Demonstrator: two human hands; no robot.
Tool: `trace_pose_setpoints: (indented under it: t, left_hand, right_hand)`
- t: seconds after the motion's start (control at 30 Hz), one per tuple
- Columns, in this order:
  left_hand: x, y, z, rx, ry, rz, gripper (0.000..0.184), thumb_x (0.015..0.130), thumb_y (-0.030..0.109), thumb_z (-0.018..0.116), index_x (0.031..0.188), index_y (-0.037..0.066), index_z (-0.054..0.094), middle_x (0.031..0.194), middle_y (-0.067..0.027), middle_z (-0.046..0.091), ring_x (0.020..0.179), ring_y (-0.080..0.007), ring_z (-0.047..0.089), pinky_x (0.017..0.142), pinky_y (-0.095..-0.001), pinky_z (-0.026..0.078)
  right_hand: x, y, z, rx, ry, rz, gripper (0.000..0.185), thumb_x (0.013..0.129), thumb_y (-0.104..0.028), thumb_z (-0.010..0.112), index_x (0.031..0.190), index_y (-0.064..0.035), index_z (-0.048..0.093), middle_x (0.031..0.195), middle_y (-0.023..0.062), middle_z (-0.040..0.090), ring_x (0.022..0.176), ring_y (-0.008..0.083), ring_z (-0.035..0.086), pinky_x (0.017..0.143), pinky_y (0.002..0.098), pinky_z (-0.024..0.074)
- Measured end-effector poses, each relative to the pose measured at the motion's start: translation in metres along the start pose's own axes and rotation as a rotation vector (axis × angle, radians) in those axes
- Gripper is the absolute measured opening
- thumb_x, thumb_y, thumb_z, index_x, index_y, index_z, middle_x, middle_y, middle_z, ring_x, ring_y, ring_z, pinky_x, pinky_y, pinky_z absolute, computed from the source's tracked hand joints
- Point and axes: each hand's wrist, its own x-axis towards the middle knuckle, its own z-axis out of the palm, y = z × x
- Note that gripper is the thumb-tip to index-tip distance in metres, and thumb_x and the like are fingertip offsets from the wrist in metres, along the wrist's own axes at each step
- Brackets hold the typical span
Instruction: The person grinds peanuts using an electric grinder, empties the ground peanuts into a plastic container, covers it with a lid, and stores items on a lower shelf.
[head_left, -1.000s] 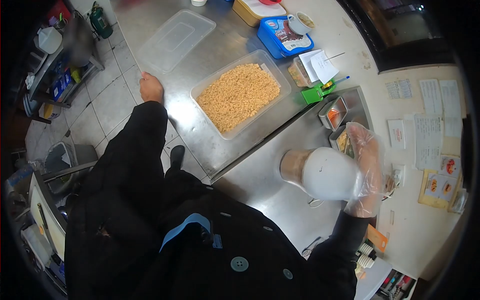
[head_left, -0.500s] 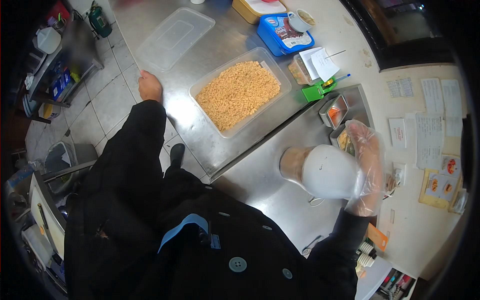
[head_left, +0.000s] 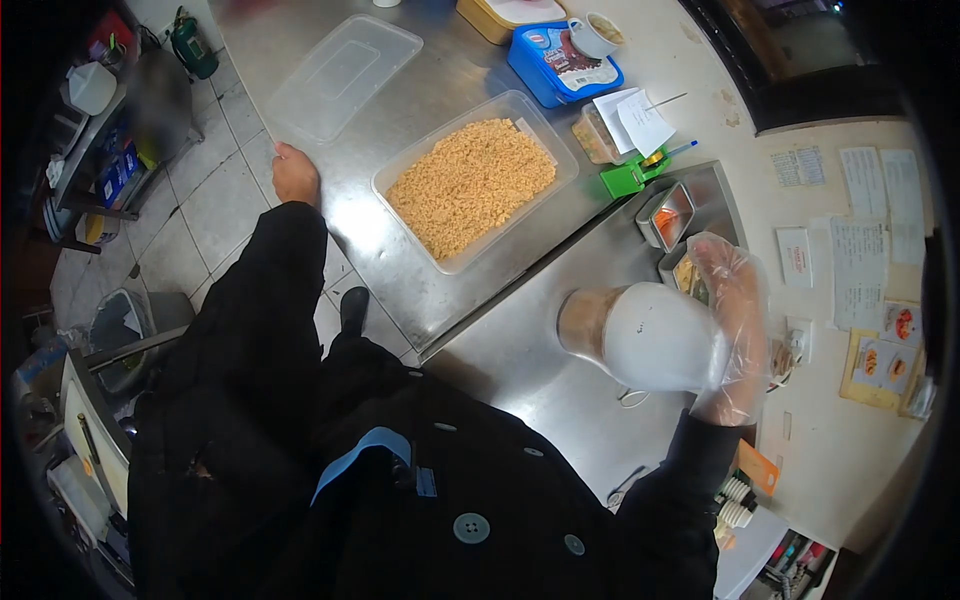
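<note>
My left hand point(head_left: 296, 174) is bare and closed at the left edge of the steel table point(head_left: 345, 215), its fingers curled at the rim. My right hand point(head_left: 735, 320), in a clear plastic glove, curves round the far end of a white appliance point(head_left: 655, 335) with a see-through brownish base, perhaps a food chopper; some fingers are hidden. Close to those fingertips stand metal tins, one with orange contents point(head_left: 667, 217) and another with yellowish and green pieces point(head_left: 690, 277). Between my hands is a clear plastic tub point(head_left: 450, 265) of tan crumbly food point(head_left: 470, 185).
A clear lid point(head_left: 345, 75) lies beyond the tub. At the back are a blue box point(head_left: 560, 70) with a white cup point(head_left: 594, 36) on it, and a green tape dispenser point(head_left: 625, 178). Papers point(head_left: 860, 250) hang on the right wall. A bin point(head_left: 125, 325) stands at left.
The whole view has shifted slightly to the left. Both hands keep their places, the left at the table edge and the right on the white appliance.
</note>
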Motion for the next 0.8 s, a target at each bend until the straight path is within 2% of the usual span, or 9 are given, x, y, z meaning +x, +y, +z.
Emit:
trace_pose_setpoints:
  t: [0.2, 0.27, 0.33, 0.37, 0.4, 0.47, 0.57, 0.67, 0.8]
  left_hand:
    - [0.009, -0.012, 0.014, -0.082, 0.135, 0.081, 0.055, 0.097, 0.043, 0.034, 0.117, -0.004, 0.056, 0.107, -0.0286, 0.061, 0.103, -0.0437, 0.057, 0.092, -0.0457, 0.043]
    - [-0.014, -0.014, 0.010, 0.191, 0.649, 0.499, 0.041, 0.095, 0.037, 0.049, 0.109, 0.000, 0.057, 0.088, -0.0197, 0.060, 0.082, -0.0375, 0.057, 0.082, -0.0420, 0.045]
    - [-0.061, -0.021, -0.029, -0.136, 0.255, 0.735, 0.031, 0.092, 0.033, 0.059, 0.098, 0.003, 0.056, 0.078, -0.0094, 0.052, 0.070, -0.0243, 0.050, 0.072, -0.0342, 0.043]
    - [-0.096, -0.025, -0.046, -0.485, -0.327, 0.385, 0.031, 0.091, 0.032, 0.062, 0.090, 0.003, 0.054, 0.072, -0.0065, 0.054, 0.064, -0.0148, 0.049, 0.060, -0.0292, 0.041]
    - [-0.139, -0.009, -0.066, -0.387, -0.586, 0.278, 0.033, 0.091, 0.032, 0.063, 0.080, 0.002, 0.053, 0.062, -0.0043, 0.055, 0.053, -0.0094, 0.050, 0.049, -0.0245, 0.040]
    - [-0.190, 0.013, -0.064, -0.301, -0.856, 0.069, 0.030, 0.089, 0.024, 0.064, 0.072, 0.003, 0.052, 0.054, -0.0051, 0.054, 0.044, -0.0115, 0.051, 0.041, -0.0264, 0.041]
    - [-0.202, 0.028, -0.041, -0.452, -0.845, 0.071, 0.026, 0.087, 0.017, 0.062, 0.068, 0.003, 0.051, 0.057, -0.0072, 0.057, 0.044, -0.0137, 0.055, 0.040, -0.0270, 0.044]
    - [-0.199, 0.008, -0.060, -0.487, -0.857, -0.009, 0.022, 0.086, 0.012, 0.058, 0.069, 0.002, 0.051, 0.057, -0.0088, 0.058, 0.043, -0.0150, 0.055, 0.039, -0.0278, 0.044]
    - [-0.211, 0.012, -0.063, -0.497, -0.856, -0.037, 0.024, 0.091, 0.015, 0.056, 0.073, 0.000, 0.052, 0.059, -0.0103, 0.058, 0.045, -0.0180, 0.058, 0.040, -0.0284, 0.049]
  right_hand:
    - [-0.003, -0.003, 0.004, 0.025, 0.029, 0.018, 0.024, 0.090, -0.024, 0.064, 0.093, -0.0006, 0.065, 0.080, -0.0040, 0.053, 0.073, 0.0043, 0.044, 0.068, 0.0197, 0.0363]
    - [-0.006, -0.009, 0.003, 0.036, 0.003, 0.046, 0.023, 0.090, -0.023, 0.064, 0.093, -0.0004, 0.064, 0.081, -0.0039, 0.053, 0.073, 0.0040, 0.045, 0.068, 0.0193, 0.0366]
    - [-0.008, -0.011, 0.002, 0.127, -0.046, 0.008, 0.021, 0.090, -0.021, 0.063, 0.091, -0.0004, 0.063, 0.080, -0.0040, 0.053, 0.072, 0.0036, 0.044, 0.066, 0.0187, 0.0362]
    - [-0.006, -0.009, 0.000, 0.131, -0.035, 0.007, 0.021, 0.090, -0.021, 0.063, 0.091, -0.0004, 0.063, 0.080, -0.0040, 0.053, 0.072, 0.0036, 0.044, 0.066, 0.0187, 0.0362]
    - [-0.003, -0.006, -0.003, 0.069, -0.050, 0.009, 0.021, 0.090, -0.021, 0.062, 0.091, 0.0000, 0.063, 0.080, -0.0037, 0.053, 0.072, 0.0038, 0.045, 0.067, 0.0186, 0.0366]
    - [-0.001, -0.001, -0.004, 0.007, -0.069, 0.008, 0.020, 0.090, -0.020, 0.061, 0.090, 0.0003, 0.063, 0.080, -0.0034, 0.053, 0.072, 0.0040, 0.045, 0.067, 0.0185, 0.0369]
    - [-0.007, 0.001, 0.001, 0.130, -0.016, -0.022, 0.020, 0.090, -0.020, 0.060, 0.088, 0.0001, 0.063, 0.078, -0.0029, 0.052, 0.070, 0.0044, 0.045, 0.065, 0.0195, 0.0362]
    - [-0.006, -0.007, -0.001, -0.098, 0.025, -0.042, 0.020, 0.090, -0.020, 0.059, 0.088, -0.0007, 0.063, 0.076, -0.0021, 0.052, 0.070, 0.0053, 0.045, 0.065, 0.0203, 0.0360]
    - [-0.010, -0.006, 0.000, 0.028, 0.014, -0.022, 0.018, 0.090, -0.020, 0.059, 0.086, -0.0029, 0.063, 0.072, -0.0050, 0.049, 0.065, 0.0046, 0.040, 0.059, 0.0213, 0.0327]
